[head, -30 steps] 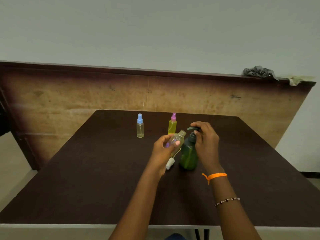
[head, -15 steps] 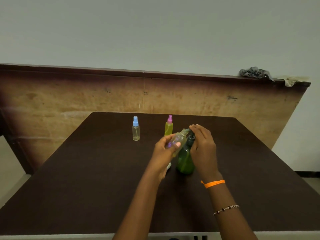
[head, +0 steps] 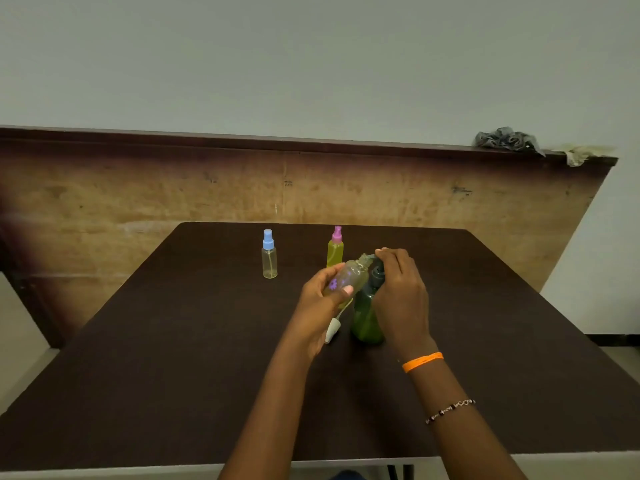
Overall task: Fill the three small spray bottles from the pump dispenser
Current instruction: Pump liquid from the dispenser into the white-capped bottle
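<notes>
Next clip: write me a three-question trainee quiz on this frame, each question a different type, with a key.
1. Multiple choice: which bottle does the left hand hold? A) the blue-capped bottle B) the pink-capped bottle C) the uncapped bottle
2. True or false: the right hand rests on the head of the green pump dispenser.
3. Short answer: what lies on the table just left of the dispenser's base?

Key: 1. C; it is tilted, neck at the spout. 2. True. 3. A white spray cap with its tube, lying loose.
</notes>
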Tool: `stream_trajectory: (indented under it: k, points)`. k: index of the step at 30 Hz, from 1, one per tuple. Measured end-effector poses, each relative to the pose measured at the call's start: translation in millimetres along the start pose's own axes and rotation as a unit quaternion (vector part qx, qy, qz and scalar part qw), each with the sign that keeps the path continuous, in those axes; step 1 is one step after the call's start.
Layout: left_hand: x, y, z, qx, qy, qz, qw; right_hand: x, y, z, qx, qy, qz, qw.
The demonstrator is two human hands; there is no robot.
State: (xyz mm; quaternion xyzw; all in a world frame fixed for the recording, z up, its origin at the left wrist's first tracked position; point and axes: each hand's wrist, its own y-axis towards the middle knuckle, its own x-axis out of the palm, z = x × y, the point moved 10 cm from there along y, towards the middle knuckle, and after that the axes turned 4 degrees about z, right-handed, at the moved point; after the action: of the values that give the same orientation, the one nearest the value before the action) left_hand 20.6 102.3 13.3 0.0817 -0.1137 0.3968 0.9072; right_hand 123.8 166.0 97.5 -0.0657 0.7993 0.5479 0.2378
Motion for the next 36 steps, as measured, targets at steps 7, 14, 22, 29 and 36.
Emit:
stream_trajectory:
  k: [7,14,22,29,36]
  points:
    - [-8,-2,3,0.016,0.025,0.014,0.999,10,-11,7,0.001,0.008,0.003,1.0]
    - [-28,-2,11,0.025,-0.044,0.087,0.995,0,-2,-6,-0.003,-0.006,-0.001,1.0]
    - [-26,-2,9,0.012,-0.112,0.11,0.988,8,-15,7,0.012,0.008,0.02,1.0]
    - [-25,-1,11,0.001,-0.155,0.09,0.984,-2,-1,-1,0.003,-0.019,0.012,1.0]
    - [-26,-1,7,-0.006,-0.15,0.108,0.983,7,-13,5,-0.012,-0.02,0.038,0.999]
